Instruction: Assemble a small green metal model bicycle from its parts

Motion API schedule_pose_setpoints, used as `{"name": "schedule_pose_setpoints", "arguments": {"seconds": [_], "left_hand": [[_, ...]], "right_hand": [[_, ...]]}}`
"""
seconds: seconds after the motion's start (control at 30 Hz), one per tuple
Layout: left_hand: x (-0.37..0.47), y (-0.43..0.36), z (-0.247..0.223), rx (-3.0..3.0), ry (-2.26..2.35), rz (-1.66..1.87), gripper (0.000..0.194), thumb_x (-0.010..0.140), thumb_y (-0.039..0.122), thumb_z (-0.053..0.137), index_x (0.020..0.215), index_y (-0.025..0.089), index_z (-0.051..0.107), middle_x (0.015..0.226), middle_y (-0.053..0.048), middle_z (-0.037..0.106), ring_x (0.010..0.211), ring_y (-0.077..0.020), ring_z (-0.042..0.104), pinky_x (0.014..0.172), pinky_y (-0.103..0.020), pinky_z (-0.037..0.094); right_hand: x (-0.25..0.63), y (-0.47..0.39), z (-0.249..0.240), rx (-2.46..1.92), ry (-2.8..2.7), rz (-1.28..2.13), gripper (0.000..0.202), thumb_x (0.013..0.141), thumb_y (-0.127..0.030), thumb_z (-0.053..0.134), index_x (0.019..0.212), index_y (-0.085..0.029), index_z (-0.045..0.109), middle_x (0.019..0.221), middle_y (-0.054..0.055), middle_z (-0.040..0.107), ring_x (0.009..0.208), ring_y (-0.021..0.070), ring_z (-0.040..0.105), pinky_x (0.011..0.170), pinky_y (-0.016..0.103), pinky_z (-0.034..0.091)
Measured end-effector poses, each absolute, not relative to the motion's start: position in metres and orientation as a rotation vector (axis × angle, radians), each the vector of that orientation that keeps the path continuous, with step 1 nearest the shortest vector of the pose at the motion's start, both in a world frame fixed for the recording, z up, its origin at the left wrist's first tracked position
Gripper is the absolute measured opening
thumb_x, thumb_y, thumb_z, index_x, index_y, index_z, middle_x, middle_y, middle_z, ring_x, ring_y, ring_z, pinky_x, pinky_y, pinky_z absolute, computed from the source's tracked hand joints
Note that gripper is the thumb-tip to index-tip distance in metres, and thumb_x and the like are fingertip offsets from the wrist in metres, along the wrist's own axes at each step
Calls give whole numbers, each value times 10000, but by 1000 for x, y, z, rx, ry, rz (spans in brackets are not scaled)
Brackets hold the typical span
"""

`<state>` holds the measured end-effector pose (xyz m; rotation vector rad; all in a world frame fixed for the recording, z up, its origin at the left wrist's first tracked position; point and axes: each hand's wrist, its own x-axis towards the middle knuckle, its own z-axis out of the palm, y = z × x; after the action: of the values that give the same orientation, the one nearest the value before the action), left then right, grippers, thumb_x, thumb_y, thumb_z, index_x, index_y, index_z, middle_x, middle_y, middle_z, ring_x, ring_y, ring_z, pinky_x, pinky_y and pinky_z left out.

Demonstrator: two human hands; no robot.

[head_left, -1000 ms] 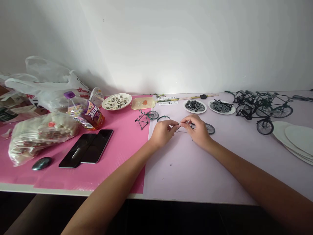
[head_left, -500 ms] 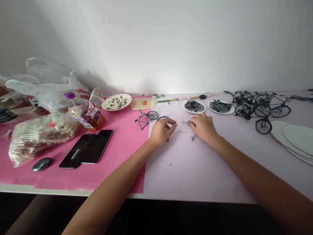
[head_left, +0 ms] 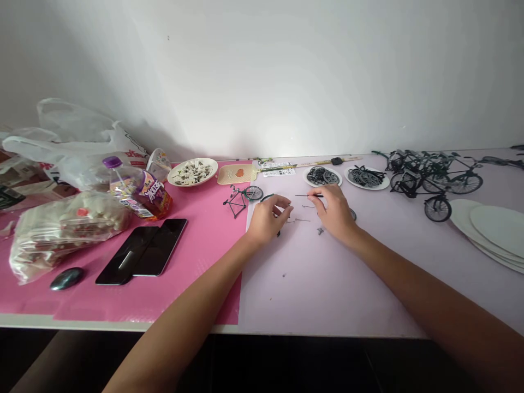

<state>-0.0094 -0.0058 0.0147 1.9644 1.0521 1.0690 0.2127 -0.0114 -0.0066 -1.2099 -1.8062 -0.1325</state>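
Observation:
My right hand pinches a thin screwdriver with a dark handle, its slim shaft pointing left. My left hand is curled with thumb and fingertips close together; what they hold, if anything, is too small to make out. Part of a dark curved bicycle piece shows behind that hand. Thin metal pins lie between the hands, and a small grey part sits below the right one. To the left stands a partly built miniature bicycle, its frame fitted with one wheel.
White plates of wheels and dark parts stand at the back. Several miniature bicycles and stacked plates are at right. A plate of small pieces, a bottle, phones and bags occupy the left.
My right hand has shifted slightly up and left, and the thin screwdriver now shows in its fingers. A wheel edge has come into sight beside it. My left hand stays almost still.

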Motion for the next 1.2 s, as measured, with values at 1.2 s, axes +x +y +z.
{"name": "schedule_pose_setpoints", "arguments": {"seconds": [1.2], "left_hand": [[-10,-6,14,1977,1022,1046,74,966,264,648,972,191,634,977,-39,750,673,-119,692,608,-252,520]], "right_hand": [[200,-21,-4,-1034,-1721,25,91,986,-229,635,930,-260,699,901,44,730,861,235,671,754,390,552]]}}
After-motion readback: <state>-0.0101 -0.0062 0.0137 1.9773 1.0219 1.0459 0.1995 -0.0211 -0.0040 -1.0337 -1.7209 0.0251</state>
